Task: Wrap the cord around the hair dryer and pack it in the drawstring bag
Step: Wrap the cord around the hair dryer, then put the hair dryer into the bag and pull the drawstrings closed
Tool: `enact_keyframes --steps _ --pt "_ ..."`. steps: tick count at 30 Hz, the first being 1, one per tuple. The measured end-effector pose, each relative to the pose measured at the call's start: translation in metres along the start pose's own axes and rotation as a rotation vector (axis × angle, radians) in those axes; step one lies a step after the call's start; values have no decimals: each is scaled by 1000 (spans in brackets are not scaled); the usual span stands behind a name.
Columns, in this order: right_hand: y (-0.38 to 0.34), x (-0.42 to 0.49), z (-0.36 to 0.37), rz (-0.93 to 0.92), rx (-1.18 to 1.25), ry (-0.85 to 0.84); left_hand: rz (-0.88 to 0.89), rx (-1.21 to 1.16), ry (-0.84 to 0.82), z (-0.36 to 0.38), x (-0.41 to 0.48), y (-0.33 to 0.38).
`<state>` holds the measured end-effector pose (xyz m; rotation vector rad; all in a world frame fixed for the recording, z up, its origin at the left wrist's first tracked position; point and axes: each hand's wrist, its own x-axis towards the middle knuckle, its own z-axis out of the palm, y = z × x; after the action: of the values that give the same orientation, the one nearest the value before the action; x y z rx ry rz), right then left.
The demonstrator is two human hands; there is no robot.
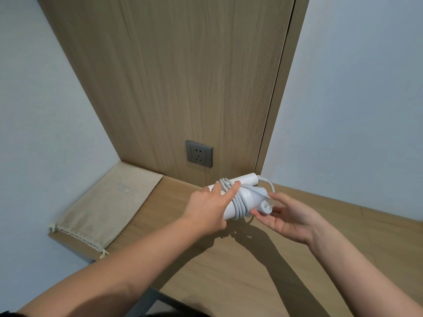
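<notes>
A white hair dryer (pixel 246 179) is held just above the wooden shelf, near the wall. Its white cord (pixel 239 203) is wound in several loops around the body, and a short loop sticks out at the far right. My left hand (pixel 209 211) lies over the dryer's left side, its fingers stretched across the coils. My right hand (pixel 288 217) is cupped at the right, and its fingertips pinch the white plug (pixel 266 205). The beige drawstring bag (pixel 109 202) lies flat at the shelf's left end.
A grey wall socket (pixel 198 153) sits in the wood panel just above the shelf. The wooden shelf (pixel 297 259) reaches from the bag to the right edge of view. Pale walls close in on both sides.
</notes>
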<state>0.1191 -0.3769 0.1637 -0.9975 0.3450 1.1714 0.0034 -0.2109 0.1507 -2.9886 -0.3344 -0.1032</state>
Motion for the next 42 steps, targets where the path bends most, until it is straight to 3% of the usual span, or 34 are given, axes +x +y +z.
enact_keyframes --steps 5,13,19,22,26,28,36,40,42 --pt "3 16 1 58 5 44 80 111 15 2 -2 1" --pt "18 40 11 47 -135 336 190 208 109 16 -3 -1" --pt "27 45 6 52 -58 315 284 60 233 39 -5 -24" --pt "29 45 0 29 -15 289 109 -296 148 37 -14 -31" --pt "35 47 -2 5 -1 282 -495 -1211 -204 36 -20 -32" --pt "40 49 1 6 -4 271 -692 -1506 -347 41 -20 -32" --pt "46 66 23 76 -158 264 -702 -1594 -302 61 -30 -58" --pt "54 81 45 68 -162 306 -607 -1549 -319 69 -38 -84" --pt "57 87 55 60 -164 309 -626 -1454 -221 86 -46 -112"
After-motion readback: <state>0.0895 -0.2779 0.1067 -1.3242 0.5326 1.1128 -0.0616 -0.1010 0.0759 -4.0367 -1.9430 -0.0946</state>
